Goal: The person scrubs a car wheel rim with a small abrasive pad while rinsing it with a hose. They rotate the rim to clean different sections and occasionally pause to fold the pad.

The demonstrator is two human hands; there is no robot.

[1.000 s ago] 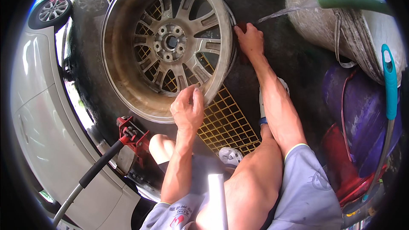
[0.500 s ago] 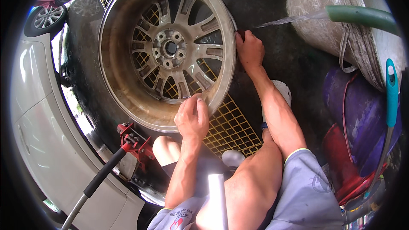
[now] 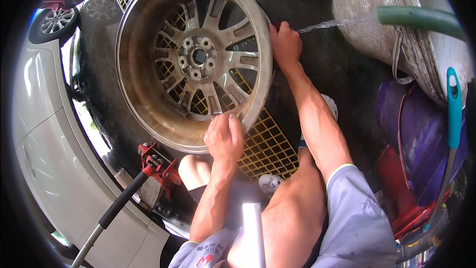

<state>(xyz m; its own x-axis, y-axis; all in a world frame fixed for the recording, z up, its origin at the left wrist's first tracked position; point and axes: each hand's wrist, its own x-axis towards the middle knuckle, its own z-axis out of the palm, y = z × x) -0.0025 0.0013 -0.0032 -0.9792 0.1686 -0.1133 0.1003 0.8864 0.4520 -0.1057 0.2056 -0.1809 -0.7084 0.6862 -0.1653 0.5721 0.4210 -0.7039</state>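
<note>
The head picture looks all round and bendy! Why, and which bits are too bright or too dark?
In the head view, the wide fisheye lens makes the shiny pale car look bent; in that view, glare whitens the narrow upright strip, hiding its detail; there too, the dark grey floor beside the round brownish metal wheel looks shadowy.

A pale car (image 3: pixel 59 134) lines the left beside a red floor jack (image 3: pixel 170 175); a purple bucket (image 3: pixel 424 136) sits opposite, at right.
</note>
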